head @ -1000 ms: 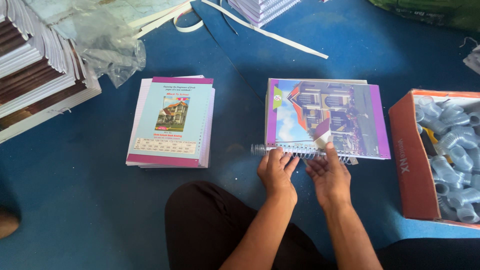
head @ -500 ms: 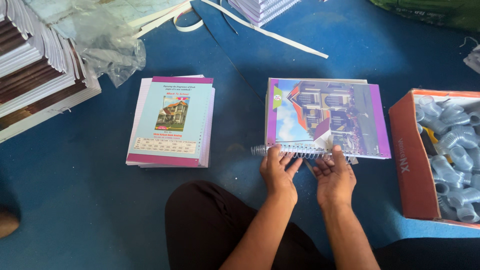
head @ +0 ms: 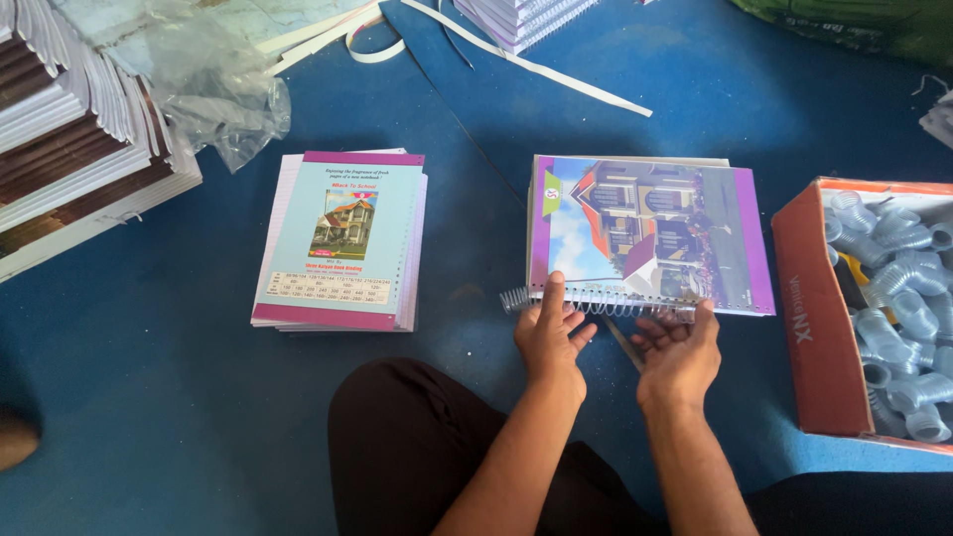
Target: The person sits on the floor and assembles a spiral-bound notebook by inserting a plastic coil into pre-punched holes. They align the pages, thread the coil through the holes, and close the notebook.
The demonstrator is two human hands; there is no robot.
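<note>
At the far left a tall stack of bound books [head: 69,149] leans near the edge of view, with a crumpled clear plastic bag [head: 213,84] beside it on the blue floor [head: 199,427]. Just right of these lies a low pile of notebooks [head: 342,238] with a pale green cover showing a house picture, purple bands at top and bottom. White paper strips [head: 526,65] trail across the floor farther back.

Near the middle, the person's left hand [head: 551,337] rests with its index finger stretched forward onto the near edge of a notebook with a building cover [head: 650,233], the fingertip touching the metal spiral coil [head: 596,301] that runs along that edge. The other fingers are loosely curled; its grip closes on nothing. The coil's left end sticks out past the notebook's corner.

The right hand [head: 680,347] lies palm up just beside the coil's right part, fingers half curled under it; whether its grip actually pinches the coil cannot be told. A thin dark tool [head: 623,344] lies on the floor between the two hands.

At the far right stands an orange cardboard box [head: 809,328] filled with more coiled spirals [head: 898,298].
</note>
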